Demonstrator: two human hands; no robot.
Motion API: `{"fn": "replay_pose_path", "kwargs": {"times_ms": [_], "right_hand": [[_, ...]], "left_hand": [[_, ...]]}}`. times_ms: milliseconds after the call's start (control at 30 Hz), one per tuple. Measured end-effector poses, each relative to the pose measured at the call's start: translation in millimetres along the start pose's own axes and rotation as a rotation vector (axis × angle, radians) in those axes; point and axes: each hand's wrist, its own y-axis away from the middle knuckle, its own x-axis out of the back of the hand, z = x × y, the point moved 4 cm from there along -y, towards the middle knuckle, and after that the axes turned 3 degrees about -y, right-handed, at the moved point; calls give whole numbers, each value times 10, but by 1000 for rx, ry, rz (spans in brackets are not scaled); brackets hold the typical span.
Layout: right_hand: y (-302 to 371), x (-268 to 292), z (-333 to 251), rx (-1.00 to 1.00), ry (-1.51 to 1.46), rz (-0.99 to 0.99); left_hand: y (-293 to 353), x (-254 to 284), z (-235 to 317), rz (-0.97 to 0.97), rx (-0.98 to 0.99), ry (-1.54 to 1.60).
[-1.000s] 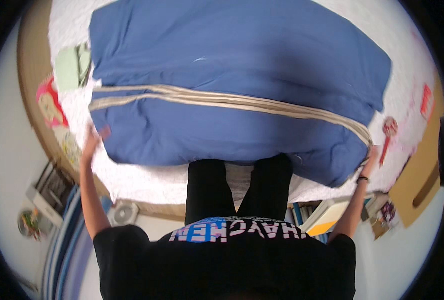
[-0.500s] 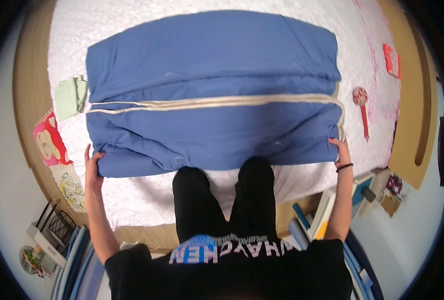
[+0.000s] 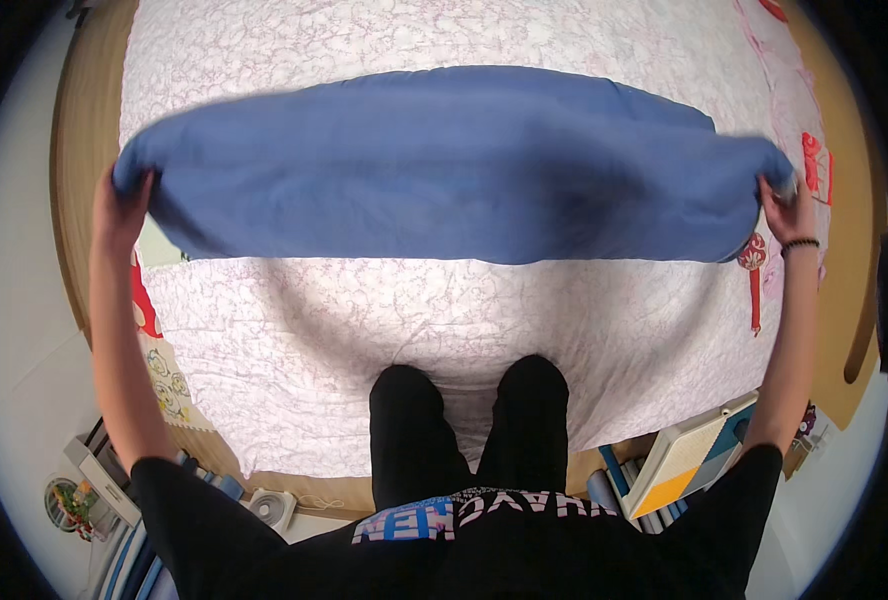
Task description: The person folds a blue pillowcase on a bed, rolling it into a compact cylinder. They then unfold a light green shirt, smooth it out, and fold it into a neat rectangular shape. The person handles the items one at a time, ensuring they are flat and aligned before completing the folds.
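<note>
A folded blue quilt (image 3: 444, 170) stretches from side to side above the bed. My left hand (image 3: 122, 205) is closed on its left end, and my right hand (image 3: 786, 208) grips the right end. Both ends are lifted, and the fabric between them sags toward me, slightly blurred by motion. The cream-edged strip along the quilt is hidden on this side. Beneath lies a white bedsheet (image 3: 464, 320) with a pink pattern. Near my right hand rests a red round-headed stick (image 3: 754, 252). A pale green cloth (image 3: 160, 244) is partly covered at the quilt's left end.
A red packet (image 3: 817, 168) lies by the right bed edge, beside a tan wooden board (image 3: 854, 320). On the left is a partly hidden red item (image 3: 144, 308). A white round-faced device (image 3: 272, 510) and a colour-blocked panel (image 3: 679, 465) stand near me.
Both hands have moved forward and outward, lifting the quilt's near edge up and over its far part. The quilt is now a narrower band, with the cream strip out of sight.
</note>
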Motion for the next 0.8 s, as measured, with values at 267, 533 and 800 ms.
{"fn": "replay_pose_path", "kwargs": {"times_ms": [267, 533, 800], "right_hand": [[-224, -619, 759, 706, 1166, 278], [-546, -331, 808, 362, 958, 136], [-543, 148, 995, -223, 665, -246]], "left_hand": [[-287, -941, -763, 291, -421, -977], [-258, -570, -976, 4, 212, -630], [180, -234, -1039, -32, 416, -493]]}}
